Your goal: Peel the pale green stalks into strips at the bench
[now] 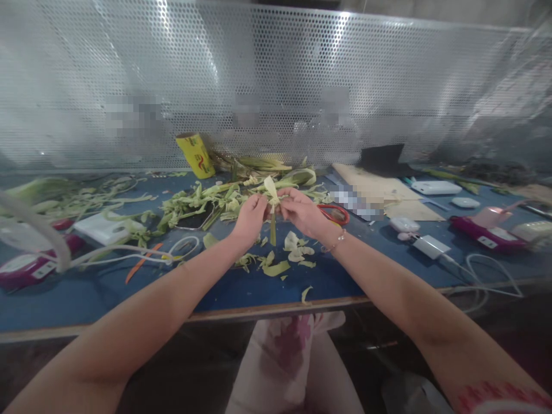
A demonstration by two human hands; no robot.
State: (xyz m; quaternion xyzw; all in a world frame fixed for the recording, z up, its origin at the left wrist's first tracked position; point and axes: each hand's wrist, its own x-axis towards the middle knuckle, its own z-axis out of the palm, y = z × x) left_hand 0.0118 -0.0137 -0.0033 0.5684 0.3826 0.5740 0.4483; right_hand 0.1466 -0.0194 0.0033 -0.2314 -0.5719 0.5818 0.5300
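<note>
Above the blue table (254, 293), both hands meet around a pale yellow-green leaf strip (271, 188) that looks folded or knotted, one end pointing up and a tail hanging down. My left hand (253, 215) pinches it from the left, fingers closed. From the right, my right hand (302, 211) grips the same strip with thumb and fingertips; a bracelet circles that wrist. The fold between the fingertips is partly hidden. Behind and left of the hands lies a heap of similar green knotted pieces (181, 206). Leaf scraps (276, 268) are scattered below the hands.
A tilted yellow tube (196, 155) stands before the perforated metal panel (267, 69). Red-handled scissors (334, 214) lie right of my hands. A dark phone (198, 218) sits under the heap. White chargers (431, 247), cables, cardboard (375, 187) and purple devices (487, 236) occupy the sides.
</note>
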